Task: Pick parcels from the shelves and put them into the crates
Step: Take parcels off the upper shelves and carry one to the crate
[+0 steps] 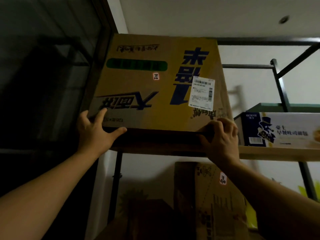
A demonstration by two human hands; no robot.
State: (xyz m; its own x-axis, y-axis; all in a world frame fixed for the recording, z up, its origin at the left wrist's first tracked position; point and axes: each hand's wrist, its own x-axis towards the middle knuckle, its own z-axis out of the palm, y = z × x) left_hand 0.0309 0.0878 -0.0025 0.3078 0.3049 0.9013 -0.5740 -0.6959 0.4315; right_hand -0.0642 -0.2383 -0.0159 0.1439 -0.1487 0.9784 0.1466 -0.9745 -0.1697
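Dim white walls and ceiling close in around a shelf rack of thin black metal posts and pale wooden boards. On the upper board sits our parcel, a big cardboard box, flat-faced and square-cornered, matte yellow-brown with dark blue characters printed upside down, a green band and a white paper shipping label stuck at about 3 o'clock on its face.

Our left hand lies open against the box's lower left corner, fingers spread on the cardboard, thumb stretched along the bottom edge. Our right hand curls over the lower right corner, fingers bent around the edge; we cannot tell how firmly it clamps. The box rests on the board, its bottom edge at the front lip.

At 3 o'clock from the box, just beside it on the same board, stands a glossy white and navy carton with a hatted figure printed on it. At 6 o'clock, on the level below, a plain brown box stands upright, with a small white sticker. At 9 o'clock a dark window frame runs up beside the box's left edge.
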